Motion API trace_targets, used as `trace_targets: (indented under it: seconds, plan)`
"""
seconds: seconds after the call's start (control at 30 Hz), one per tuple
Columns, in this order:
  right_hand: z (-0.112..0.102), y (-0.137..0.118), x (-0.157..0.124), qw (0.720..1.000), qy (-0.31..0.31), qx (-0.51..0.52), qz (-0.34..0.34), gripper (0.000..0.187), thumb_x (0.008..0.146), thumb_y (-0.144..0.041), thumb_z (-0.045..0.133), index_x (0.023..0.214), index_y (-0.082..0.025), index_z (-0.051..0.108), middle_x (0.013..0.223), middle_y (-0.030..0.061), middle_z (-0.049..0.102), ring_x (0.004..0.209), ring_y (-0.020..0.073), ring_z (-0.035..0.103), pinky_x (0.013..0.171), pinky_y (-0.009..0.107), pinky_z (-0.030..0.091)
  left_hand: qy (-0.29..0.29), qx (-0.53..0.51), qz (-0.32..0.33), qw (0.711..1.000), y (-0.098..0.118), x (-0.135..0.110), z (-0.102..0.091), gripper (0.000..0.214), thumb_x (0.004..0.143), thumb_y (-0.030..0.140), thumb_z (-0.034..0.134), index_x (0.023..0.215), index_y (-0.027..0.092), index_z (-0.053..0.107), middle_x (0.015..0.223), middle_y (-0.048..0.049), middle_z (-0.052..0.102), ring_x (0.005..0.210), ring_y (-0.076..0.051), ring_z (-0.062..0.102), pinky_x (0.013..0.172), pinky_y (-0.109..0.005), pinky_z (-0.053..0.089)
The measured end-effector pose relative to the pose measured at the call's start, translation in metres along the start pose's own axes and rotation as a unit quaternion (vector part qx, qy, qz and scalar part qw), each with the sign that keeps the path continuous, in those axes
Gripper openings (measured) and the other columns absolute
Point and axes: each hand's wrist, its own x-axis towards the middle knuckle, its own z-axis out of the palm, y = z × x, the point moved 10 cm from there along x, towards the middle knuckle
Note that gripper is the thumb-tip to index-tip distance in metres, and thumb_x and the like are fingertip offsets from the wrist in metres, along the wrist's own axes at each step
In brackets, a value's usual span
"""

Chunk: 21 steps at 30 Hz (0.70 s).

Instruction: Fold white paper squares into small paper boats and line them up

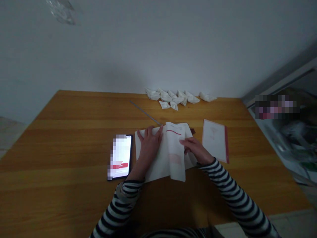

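Note:
An open notebook (pixel 158 165) lies on the wooden table in front of me. My left hand (pixel 150 142) rests flat on its left page, fingers spread, the fingertips near the page's top edge. One page (pixel 176 165) stands half turned and curled at the middle, with a red line and a pale pink patch printed on it. My right hand (pixel 195 148) pinches the right edge of that page between thumb and fingers. Part of the right side of the notebook is hidden behind the raised page and my right hand.
Left of the notebook lies a lit phone (pixel 123 155). A white sheet with a red edge (pixel 214 140) lies to the right. A thin grey stick (pixel 145 112) points toward the notebook. Several folded white paper shapes (pixel 173 97) sit along the wall.

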Motion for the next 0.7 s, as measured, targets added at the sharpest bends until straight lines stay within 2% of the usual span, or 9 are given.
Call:
trace_targets:
  seconds: [0.1,0.17,0.37,0.53,0.7]
  plan:
    - [-0.026,0.029,-0.012,0.998,0.068,-0.007,0.005,0.045,0.072,-0.055,0.073,0.05,-0.018,0.058,0.044,-0.0029,0.05,0.043,0.0106,0.045,0.044,0.024,0.036,0.002,-0.006,-0.004,1.0,0.0,0.0,0.0,0.045,0.102,0.035,0.032,0.145,0.031,0.047,0.134,-0.0166,0.052,0.127,-0.032,0.047,0.11,-0.073,0.016]
    - [-0.03,0.04,-0.021,0.996,0.086,-0.027,0.001,0.048,0.076,-0.057,0.07,0.05,-0.019,0.055,0.044,-0.0028,0.049,0.043,0.0111,0.045,0.044,0.024,0.034,0.006,-0.01,-0.006,1.0,0.001,0.0,-0.001,0.045,0.102,0.034,0.033,0.144,0.031,0.048,0.134,-0.017,0.052,0.127,-0.032,0.047,0.11,-0.073,0.016]
    - [-0.007,0.053,-0.038,0.995,0.088,-0.037,0.028,0.049,0.079,-0.062,0.064,0.055,-0.02,0.056,0.05,-0.0011,0.052,0.046,0.0146,0.047,0.043,0.027,0.036,0.006,-0.01,-0.01,1.0,0.0,0.0,-0.002,0.044,0.102,0.036,0.033,0.143,0.03,0.05,0.135,-0.0176,0.052,0.129,-0.033,0.047,0.109,-0.075,0.015]
    - [-0.001,0.048,-0.042,0.991,0.109,-0.079,-0.015,0.049,0.084,-0.058,0.06,0.055,-0.02,0.053,0.053,0.0,0.051,0.052,0.0154,0.047,0.048,0.027,0.037,0.001,-0.012,-0.01,1.0,0.0,0.0,-0.002,0.045,0.102,0.037,0.033,0.143,0.03,0.05,0.135,-0.0179,0.052,0.129,-0.034,0.047,0.109,-0.076,0.015]
    - [0.011,0.044,-0.047,0.99,0.125,-0.066,-0.027,0.047,0.089,-0.054,0.056,0.057,-0.02,0.052,0.053,-0.0009,0.05,0.051,0.0143,0.045,0.047,0.027,0.036,0.001,-0.042,-0.013,0.999,0.0,0.001,-0.001,0.044,0.102,0.037,0.035,0.142,0.029,0.051,0.137,-0.0179,0.052,0.13,-0.034,0.046,0.109,-0.077,0.01]
